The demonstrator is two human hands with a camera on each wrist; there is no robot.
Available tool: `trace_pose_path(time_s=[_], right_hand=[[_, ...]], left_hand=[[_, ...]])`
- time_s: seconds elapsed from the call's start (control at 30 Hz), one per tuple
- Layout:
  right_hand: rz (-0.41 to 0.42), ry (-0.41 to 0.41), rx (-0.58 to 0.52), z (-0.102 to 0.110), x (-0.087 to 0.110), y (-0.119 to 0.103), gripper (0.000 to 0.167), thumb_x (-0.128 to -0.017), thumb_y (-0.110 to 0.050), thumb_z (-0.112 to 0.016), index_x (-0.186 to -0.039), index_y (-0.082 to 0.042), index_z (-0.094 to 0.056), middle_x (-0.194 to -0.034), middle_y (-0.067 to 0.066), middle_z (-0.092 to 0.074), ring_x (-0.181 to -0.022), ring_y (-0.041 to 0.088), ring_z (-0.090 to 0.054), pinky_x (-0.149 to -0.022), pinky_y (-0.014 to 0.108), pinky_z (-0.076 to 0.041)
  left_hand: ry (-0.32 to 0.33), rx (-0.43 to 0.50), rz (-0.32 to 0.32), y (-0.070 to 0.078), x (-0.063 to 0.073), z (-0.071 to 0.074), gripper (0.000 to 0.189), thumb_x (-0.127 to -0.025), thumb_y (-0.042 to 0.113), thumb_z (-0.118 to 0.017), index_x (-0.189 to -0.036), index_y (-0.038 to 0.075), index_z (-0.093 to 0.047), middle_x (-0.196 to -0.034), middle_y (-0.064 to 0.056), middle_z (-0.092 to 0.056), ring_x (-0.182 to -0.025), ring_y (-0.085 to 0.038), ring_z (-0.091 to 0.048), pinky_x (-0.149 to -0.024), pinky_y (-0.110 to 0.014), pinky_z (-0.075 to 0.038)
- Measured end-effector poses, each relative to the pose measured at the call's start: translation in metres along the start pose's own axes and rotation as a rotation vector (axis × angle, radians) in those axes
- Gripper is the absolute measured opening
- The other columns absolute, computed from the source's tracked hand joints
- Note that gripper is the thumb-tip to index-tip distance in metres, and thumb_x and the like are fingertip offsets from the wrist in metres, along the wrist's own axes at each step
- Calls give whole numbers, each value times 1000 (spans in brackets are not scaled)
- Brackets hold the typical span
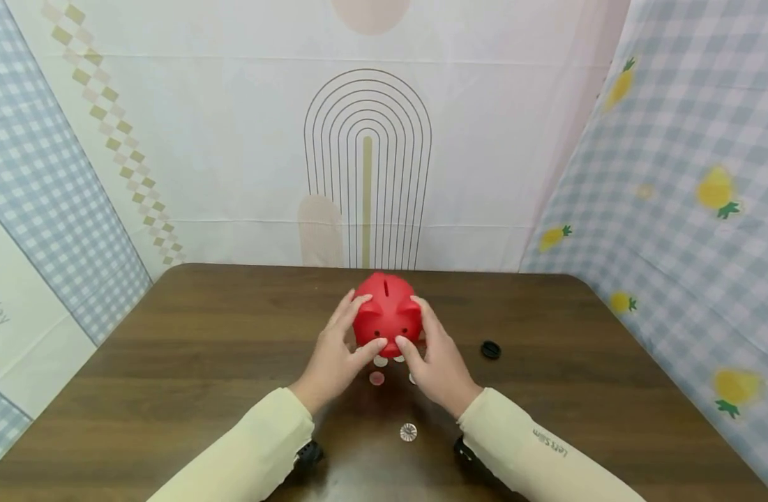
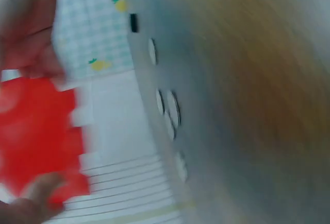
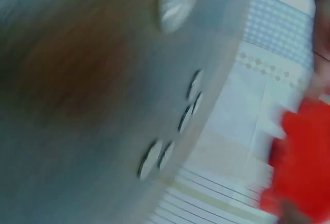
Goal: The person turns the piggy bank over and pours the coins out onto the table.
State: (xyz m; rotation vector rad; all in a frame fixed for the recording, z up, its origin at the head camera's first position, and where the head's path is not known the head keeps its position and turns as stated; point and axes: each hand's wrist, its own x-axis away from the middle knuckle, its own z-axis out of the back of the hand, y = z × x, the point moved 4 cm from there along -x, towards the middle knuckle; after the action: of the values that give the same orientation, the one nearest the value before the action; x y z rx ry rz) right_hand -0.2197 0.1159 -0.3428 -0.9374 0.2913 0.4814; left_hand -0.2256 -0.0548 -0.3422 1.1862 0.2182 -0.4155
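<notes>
Both hands hold a red piggy bank (image 1: pixel 388 314) above the tabletop, its slot facing up and its snout toward me. My left hand (image 1: pixel 337 352) grips its left side, thumb by the snout. On the opposite side my right hand (image 1: pixel 439 359) grips it the same way. The wrist views show the red piggy bank (image 2: pixel 36 136) raised off the table, blurred. Several coins lie beneath and in front of it, among them a silvery coin (image 1: pixel 408 432) nearest me and a reddish-looking coin (image 1: pixel 377 378). Part of the coin group is hidden by the hands and piggy bank in the head view.
A small round black cap (image 1: pixel 491 349) lies on the brown wooden table (image 1: pixel 233 335), right of the piggy bank. Patterned cloth (image 1: pixel 233 139) hangs behind the table's far edge, with checked cloth (image 1: pixel 672 244) at the right side.
</notes>
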Motion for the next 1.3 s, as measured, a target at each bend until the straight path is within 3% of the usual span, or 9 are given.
trace_pose_path(time_s=[0.1, 0.27, 0.37, 0.6, 0.8, 0.93, 1.07, 1.23, 1.3], right_hand=[[52, 24, -20, 1, -1, -3, 63, -92, -14, -64, -145, -9, -31, -132, 12, -52, -106, 24, -61, -83, 38, -56], [-183, -95, -57, -6, -3, 3, 60, -95, -21, -61, -146, -12, -31, -128, 8, -57, -109, 23, -61, -89, 40, -54], [-215, -113, -41, -7, -2, 3, 62, -95, -24, -60, -147, -12, -29, -130, 9, -56, -107, 23, -61, -90, 43, -53], [90, 39, 23, 0, 2, -8, 65, -91, -15, -65, -145, -5, -30, -137, 15, -48, -108, 27, -60, -86, 41, -55], [-221, -91, -55, -6, -2, 2, 66, -96, -23, -60, -150, -8, -25, -136, 13, -52, -112, 27, -60, -92, 44, -52], [-286, -118, -29, -7, -1, 4, 69, -95, -25, -60, -151, -7, -23, -137, 14, -51, -112, 28, -59, -93, 46, -51], [-229, -87, -20, -4, 0, 3, 66, -95, -24, -60, -150, -9, -25, -134, 13, -53, -109, 26, -61, -91, 45, -52], [53, 30, 25, 5, -3, -4, 66, -92, -16, -65, -147, -9, -29, -134, 12, -50, -106, 24, -60, -86, 38, -55], [59, 23, 24, 7, -8, -4, 65, -92, -16, -64, -146, -8, -29, -133, 13, -51, -106, 25, -60, -86, 38, -55]], left_hand=[[12, -21, -34, 4, -1, 3, 65, -84, 17, -75, -141, 12, -46, -151, -16, -35, -123, -38, -50, -89, -49, -52], [-43, 39, 174, -11, -3, 2, 66, -85, 18, -74, -144, 17, -44, -139, -7, -51, -121, -30, -53, -91, -43, -53], [-46, 68, 198, -15, -1, 1, 64, -86, 18, -72, -143, 18, -44, -136, -8, -53, -117, -31, -55, -89, -42, -54], [16, 5, -62, 3, 4, 4, 66, -83, 14, -76, -142, 12, -45, -153, -17, -31, -123, -38, -50, -86, -44, -54], [-61, 35, 189, -7, -4, 3, 64, -85, 17, -73, -143, 21, -45, -136, -6, -53, -118, -29, -54, -89, -42, -54], [-90, 60, 241, -12, -3, 1, 66, -85, 16, -73, -144, 20, -44, -136, -6, -53, -118, -30, -54, -89, -42, -54], [-71, 63, 201, -10, -3, 0, 66, -85, 17, -73, -144, 20, -44, -139, -6, -50, -120, -30, -52, -90, -43, -53], [1, 2, -15, 4, -3, 1, 67, -84, 16, -75, -143, 17, -44, -154, -12, -30, -126, -35, -48, -88, -45, -53], [-4, -13, -1, 7, -7, 2, 67, -84, 17, -75, -143, 17, -44, -153, -11, -31, -125, -35, -49, -88, -45, -53]])
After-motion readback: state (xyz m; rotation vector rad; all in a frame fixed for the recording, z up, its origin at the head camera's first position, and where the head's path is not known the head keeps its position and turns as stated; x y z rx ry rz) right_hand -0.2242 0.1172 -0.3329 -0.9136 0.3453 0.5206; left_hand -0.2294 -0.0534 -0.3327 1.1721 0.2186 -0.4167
